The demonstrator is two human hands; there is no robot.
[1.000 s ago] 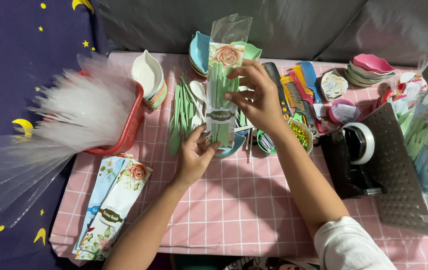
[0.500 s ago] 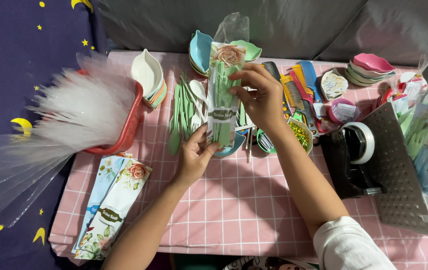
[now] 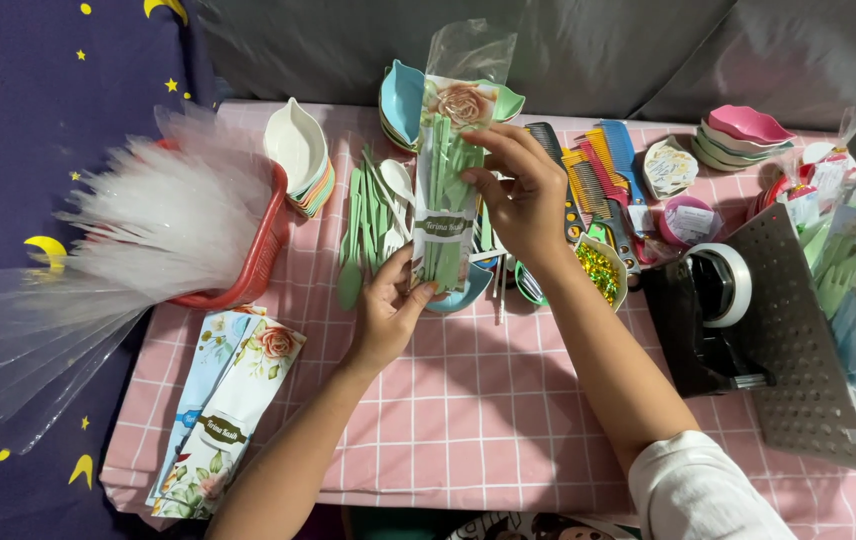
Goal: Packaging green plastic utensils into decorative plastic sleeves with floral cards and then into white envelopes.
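I judged the clear cutlery packet point(image 3: 448, 190) could buckle or spill its green pieces, since my left hand point(image 3: 388, 315) only pinched its bottom edge while my right hand point(image 3: 518, 195) gripped its middle. It stood upright between both hands above the tabletop point(image 3: 468, 420), just over the loose green spoons point(image 3: 368, 230) and a small blue dish point(image 3: 458, 295).
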